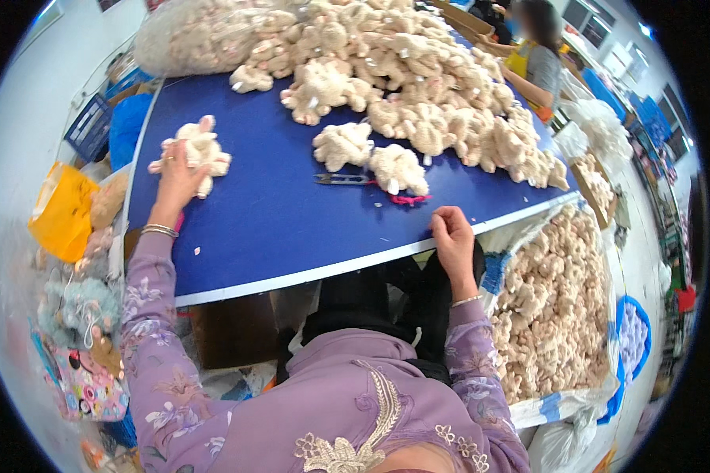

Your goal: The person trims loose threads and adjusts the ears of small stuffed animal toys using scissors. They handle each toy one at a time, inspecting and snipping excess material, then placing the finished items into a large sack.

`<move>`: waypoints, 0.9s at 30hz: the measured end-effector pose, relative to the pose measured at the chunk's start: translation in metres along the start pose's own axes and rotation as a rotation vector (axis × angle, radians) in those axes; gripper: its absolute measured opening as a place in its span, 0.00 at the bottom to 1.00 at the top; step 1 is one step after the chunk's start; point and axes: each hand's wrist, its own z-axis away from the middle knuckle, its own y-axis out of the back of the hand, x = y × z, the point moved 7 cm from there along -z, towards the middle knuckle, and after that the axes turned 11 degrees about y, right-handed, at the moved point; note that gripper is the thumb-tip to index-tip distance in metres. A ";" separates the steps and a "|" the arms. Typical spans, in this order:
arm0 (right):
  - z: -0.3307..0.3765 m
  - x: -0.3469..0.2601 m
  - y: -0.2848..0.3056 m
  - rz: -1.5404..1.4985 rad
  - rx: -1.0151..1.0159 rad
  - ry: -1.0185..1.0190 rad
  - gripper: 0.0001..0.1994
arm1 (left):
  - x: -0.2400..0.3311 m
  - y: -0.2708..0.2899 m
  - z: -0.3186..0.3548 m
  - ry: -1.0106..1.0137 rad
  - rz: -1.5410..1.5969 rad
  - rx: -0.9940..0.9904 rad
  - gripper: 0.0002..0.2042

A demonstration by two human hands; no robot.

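Observation:
On the left part of the blue table my left hand (180, 175) is closed on a cream plush toy (205, 146), whose pink-lined ears and stubby limbs stick out around my fingers. My right hand (451, 233) hangs at the table's front edge with its fingers curled in; whether anything small is in them is hidden. Ahead of it lie a pair of thread snips (343, 180), a bright pink strap (409, 200) and two more cream plush toys (343, 147), one of them partly over the snips' handle end.
A large heap of cream plush toys (426, 126) covers the table's far and right side, beside a clear plastic bag (205, 39) of them. At my right stands a white sack (556, 398) full of small plush pieces. A co-worker (536, 63) is at the far right.

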 end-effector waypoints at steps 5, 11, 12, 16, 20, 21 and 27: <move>0.002 0.000 0.009 -0.076 -0.012 -0.046 0.03 | 0.005 0.003 -0.043 -0.026 0.096 -0.092 0.37; -0.021 -0.005 0.006 -0.024 0.011 -0.051 0.07 | 0.017 0.035 -0.041 -0.006 -0.129 -0.135 0.42; -0.028 -0.015 0.004 0.040 0.026 0.014 0.07 | 0.023 0.037 -0.041 -0.045 -0.160 -0.113 0.41; -0.056 -0.066 -0.017 0.308 -0.019 0.413 0.14 | 0.035 0.037 -0.048 -0.173 -0.248 0.131 0.40; -0.064 -0.060 -0.049 0.526 -0.191 0.481 0.21 | 0.047 0.015 -0.051 -0.145 -0.080 -0.217 0.40; -0.065 -0.048 -0.050 0.551 -0.231 0.422 0.21 | 0.052 0.015 -0.051 -0.125 -0.083 -0.241 0.40; -0.069 -0.020 -0.037 0.486 -0.213 0.260 0.18 | 0.074 0.029 -0.049 -0.139 -0.198 0.093 0.35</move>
